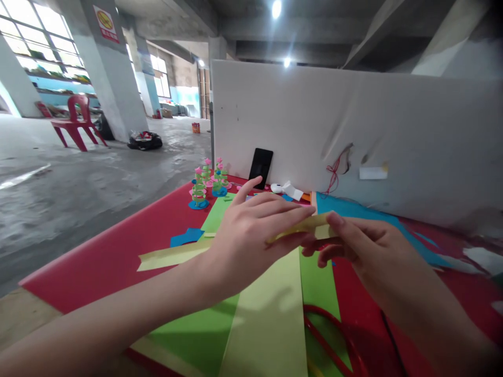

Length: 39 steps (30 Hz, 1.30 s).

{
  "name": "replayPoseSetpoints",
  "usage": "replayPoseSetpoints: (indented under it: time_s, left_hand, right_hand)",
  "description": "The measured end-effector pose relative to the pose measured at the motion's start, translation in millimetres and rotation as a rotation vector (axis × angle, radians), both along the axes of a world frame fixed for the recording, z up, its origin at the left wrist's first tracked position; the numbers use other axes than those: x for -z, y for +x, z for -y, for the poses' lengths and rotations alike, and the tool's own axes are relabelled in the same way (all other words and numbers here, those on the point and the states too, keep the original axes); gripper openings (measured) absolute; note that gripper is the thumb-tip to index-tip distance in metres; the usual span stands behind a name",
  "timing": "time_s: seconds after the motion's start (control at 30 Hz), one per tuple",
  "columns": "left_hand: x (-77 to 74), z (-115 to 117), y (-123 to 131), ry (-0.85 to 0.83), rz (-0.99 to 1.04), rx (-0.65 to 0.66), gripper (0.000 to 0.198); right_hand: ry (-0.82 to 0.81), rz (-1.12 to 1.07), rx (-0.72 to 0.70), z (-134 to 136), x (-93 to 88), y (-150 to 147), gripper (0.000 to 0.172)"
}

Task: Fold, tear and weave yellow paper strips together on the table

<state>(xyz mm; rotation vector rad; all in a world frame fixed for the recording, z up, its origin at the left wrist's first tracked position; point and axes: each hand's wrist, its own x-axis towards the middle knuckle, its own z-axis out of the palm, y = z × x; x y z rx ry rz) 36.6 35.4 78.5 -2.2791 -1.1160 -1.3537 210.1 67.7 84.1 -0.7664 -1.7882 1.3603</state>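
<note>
A pale yellow paper strip (323, 230) is stretched between my two hands above the table. My left hand (247, 225) has it between the thumb and the fingers, with the little finger raised. My right hand (373, 246) pinches the strip's right end between thumb and forefinger. The part inside my left palm is hidden. A tail of pale yellow strip (168, 256) sticks out left of my left hand; I cannot tell if it is the same piece. Below lie a pale yellow paper sheet (271, 314) and green paper (196, 330).
Red-handled scissors (330, 335) lie near the front, partly out of frame. Several small paper towers (198, 191) with pink tops stand at the far left. A black phone (261, 165) leans on the white partition (294, 115). Blue paper (353, 209) lies at the right.
</note>
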Motion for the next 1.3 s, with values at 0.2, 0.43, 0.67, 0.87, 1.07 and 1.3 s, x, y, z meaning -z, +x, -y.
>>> replayPoseSetpoints:
  time_s: [0.2,0.43,0.67,0.87,1.07,1.3]
  left_hand:
    - [-2.9,7,-2,0.099,-0.062,0.005,0.019]
    - [-3.0,5,-2,0.063,-0.031,0.009,0.016]
    - [-7.0,9,0,-0.051,0.075,0.095,0.014]
    - [-15.0,18,2,-0.335,0.208,0.172,0.016]
    - [-20.8,21,0,-0.515,0.339,0.264,0.016]
    - [-22.7,18,-2,-0.715,0.418,0.433,0.021]
  right_hand:
    - [-0.067,-0.013,-0.064,12,-9.2,-2,0.022]
    - [0.063,0.038,-0.014,11,-2.7,2,0.021]
    - [0.419,0.136,0.341,17,-8.7,-2,0.011]
    - [0.380,0.025,0.390,21,-9.5,-3,0.019]
    - [0.415,0.065,0.404,22,-3.1,1,0.017]
    - [0.323,0.100,0.234,18,-2.4,4,0.017]
